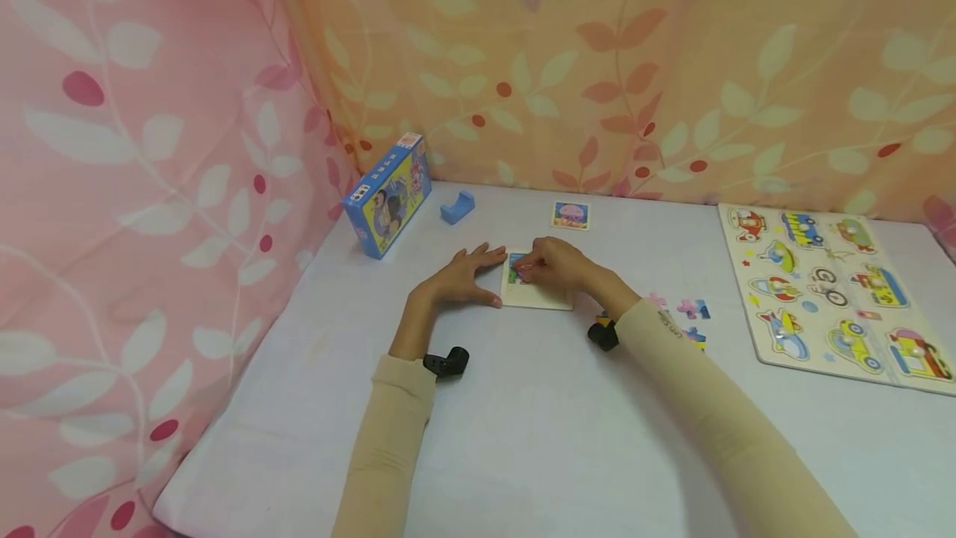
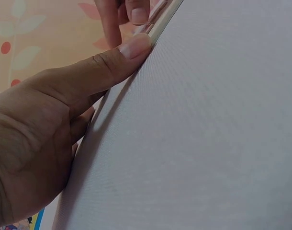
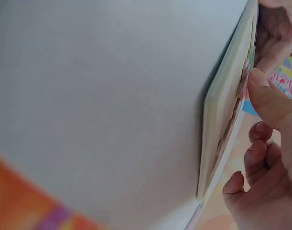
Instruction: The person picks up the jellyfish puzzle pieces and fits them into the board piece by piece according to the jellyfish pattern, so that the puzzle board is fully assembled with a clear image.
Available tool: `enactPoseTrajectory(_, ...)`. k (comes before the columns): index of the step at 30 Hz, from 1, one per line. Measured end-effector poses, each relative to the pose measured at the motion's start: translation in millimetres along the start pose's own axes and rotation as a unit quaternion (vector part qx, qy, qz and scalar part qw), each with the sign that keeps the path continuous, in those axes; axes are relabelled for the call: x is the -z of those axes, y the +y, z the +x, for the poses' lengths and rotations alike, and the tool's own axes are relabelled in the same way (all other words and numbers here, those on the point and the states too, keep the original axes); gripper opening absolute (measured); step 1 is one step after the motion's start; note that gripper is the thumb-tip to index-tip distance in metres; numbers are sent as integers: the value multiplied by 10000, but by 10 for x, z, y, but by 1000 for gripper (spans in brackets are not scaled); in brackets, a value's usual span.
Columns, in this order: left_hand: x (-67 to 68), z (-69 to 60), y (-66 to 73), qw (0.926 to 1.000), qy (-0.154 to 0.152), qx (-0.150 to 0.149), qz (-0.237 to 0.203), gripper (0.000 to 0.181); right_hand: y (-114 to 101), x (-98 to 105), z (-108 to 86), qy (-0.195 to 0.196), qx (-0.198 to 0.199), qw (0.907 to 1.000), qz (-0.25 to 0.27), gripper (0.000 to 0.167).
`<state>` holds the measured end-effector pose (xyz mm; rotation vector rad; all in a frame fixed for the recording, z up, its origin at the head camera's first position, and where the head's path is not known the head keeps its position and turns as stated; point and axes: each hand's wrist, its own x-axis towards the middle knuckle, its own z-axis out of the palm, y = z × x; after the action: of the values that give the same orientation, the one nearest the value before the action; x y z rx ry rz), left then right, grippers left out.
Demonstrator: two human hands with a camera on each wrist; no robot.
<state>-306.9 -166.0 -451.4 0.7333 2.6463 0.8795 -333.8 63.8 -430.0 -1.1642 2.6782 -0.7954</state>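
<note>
L hand: thumb & fingers spread, at left edge of puzzle tray, mid-table. R hand: fingertips pinch puzzle pc. at tray's far-left part.

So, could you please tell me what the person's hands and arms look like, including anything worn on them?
The left hand and right hand wear no gloves. The left sleeve and right sleeve are beige, the right one with small dark lettering near its cuff. A black wrist device shows at the left wrist and another at the right.
</note>
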Motion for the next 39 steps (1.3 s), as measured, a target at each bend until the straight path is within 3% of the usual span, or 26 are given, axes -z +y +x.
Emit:
enactPoseTrajectory(9,-4,11,-3,9999,42,131,36,90,71,25,33,-486,-44,9975,509,27)
enactPoseTrajectory(19,-8,3,11,9995,82,304,-40,90,71,21,53,-504,-186,9981,-293,28)
enactPoseTrajectory(22,-7,4,8,9993,107,343,-69,89,63,31,61,-564,-299,9979,-85,27)
enactPoseTrajectory(26,-29,13,11,9994,85,323,-83,90,119,50,13,-517,-475,9958,587,28)
enactPoseTrajectory(30,-44,25,19,9995,33,324,-58,91,221,166,-135,-195,-776,9918,998,30)
enactPoseTrajectory(34,-24,21,25,9991,125,401,-108,91,325,421,-405,160,-892,9934,706,29)
enactPoseTrajectory(39,10,-20,13,9992,116,366,-141,91,462,683,-914,357,-1085,9932,239,25)
